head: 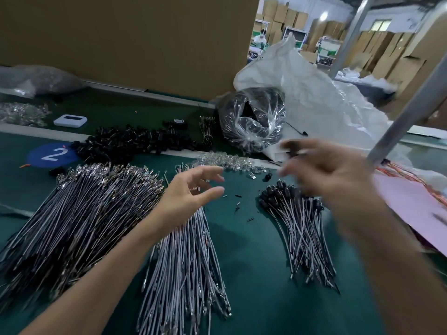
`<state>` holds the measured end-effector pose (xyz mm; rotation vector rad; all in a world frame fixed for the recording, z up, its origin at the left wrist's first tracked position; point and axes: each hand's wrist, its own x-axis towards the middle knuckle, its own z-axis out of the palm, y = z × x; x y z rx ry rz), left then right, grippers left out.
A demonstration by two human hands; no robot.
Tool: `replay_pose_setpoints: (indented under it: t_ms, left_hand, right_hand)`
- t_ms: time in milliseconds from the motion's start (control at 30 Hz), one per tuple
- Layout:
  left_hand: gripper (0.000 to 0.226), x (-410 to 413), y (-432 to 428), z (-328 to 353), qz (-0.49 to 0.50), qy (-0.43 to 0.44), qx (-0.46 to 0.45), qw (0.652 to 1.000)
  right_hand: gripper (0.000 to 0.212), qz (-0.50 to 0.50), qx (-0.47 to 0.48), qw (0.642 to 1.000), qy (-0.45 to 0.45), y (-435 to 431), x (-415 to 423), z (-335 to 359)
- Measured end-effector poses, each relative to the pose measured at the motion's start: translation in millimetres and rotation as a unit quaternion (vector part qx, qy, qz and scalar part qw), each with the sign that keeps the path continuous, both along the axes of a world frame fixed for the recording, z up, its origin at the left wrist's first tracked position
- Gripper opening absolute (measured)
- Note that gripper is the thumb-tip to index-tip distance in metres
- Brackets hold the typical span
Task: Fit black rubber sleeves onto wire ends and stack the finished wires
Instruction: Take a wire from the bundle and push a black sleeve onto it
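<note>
My left hand (pixel 191 192) hovers with fingers spread over the top of a middle bundle of grey wires (pixel 191 257); it holds nothing. My right hand (pixel 333 175) is motion-blurred, with fingers spread, above the stack of finished wires (pixel 302 228), whose black-sleeved ends point away from me. I see nothing in its fingers. A much larger bundle of wires with metal terminals (pixel 79 213) lies at the left. A heap of black rubber sleeves (pixel 135 143) sits at the back of the green mat. A few loose sleeves (pixel 238 197) lie between the bundles.
A clear bag of black parts (pixel 251 119) leans on a big white bag (pixel 314 97) at the back. Clear plastic bits (pixel 225 163) lie behind my hands. A slanted metal pole (pixel 406 112) and a pink sheet (pixel 416 209) are at the right, a white device (pixel 70 120) at the back left.
</note>
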<state>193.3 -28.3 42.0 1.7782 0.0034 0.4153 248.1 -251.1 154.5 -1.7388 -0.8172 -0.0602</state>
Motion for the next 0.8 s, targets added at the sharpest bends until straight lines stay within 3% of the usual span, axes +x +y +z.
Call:
replay_pose_setpoints:
  t_ms: [67, 133, 267, 367, 500, 700, 800]
  left_hand:
    - [0.034, -1.8, -5.9, -0.8, -0.053, -0.017, -0.075, 0.996]
    - [0.036, -2.0, -10.0, -3.5, -0.047, -0.045, -0.113, 0.991]
    - [0.030, -0.5, -6.8, -5.1, 0.037, -0.076, -0.198, 0.977]
    - [0.022, -0.1, -1.1, -5.0, 0.061, -0.095, -0.202, 0.973]
    - [0.017, 0.4, 4.1, -7.1, 0.100, -0.100, -0.239, 0.961]
    - [0.028, -0.1, -0.9, -8.2, 0.067, -0.100, -0.238, 0.964]
    - [0.049, 0.0, -4.3, -8.9, 0.064, -0.077, -0.249, 0.963]
  right_hand:
    - [0.031, 0.032, -0.100, 0.994, 0.013, 23.4, -9.3, -31.3]
    - [0.032, 0.034, -0.142, 0.989, 0.008, 51.3, -10.9, -63.6]
    - [0.028, 0.018, -0.107, 0.994, 0.024, 74.8, 5.5, -79.1]
    - [0.027, 0.032, -0.105, 0.994, 0.025, 87.5, 5.7, -90.7]
    - [0.005, 0.017, -0.121, 0.992, 0.021, 89.3, 9.4, -98.4]
    - [0.014, -0.004, -0.092, 0.996, 0.014, 88.4, 8.5, -107.6]
    - [0.011, 0.015, -0.037, 0.998, 0.048, 90.2, 4.9, -113.1]
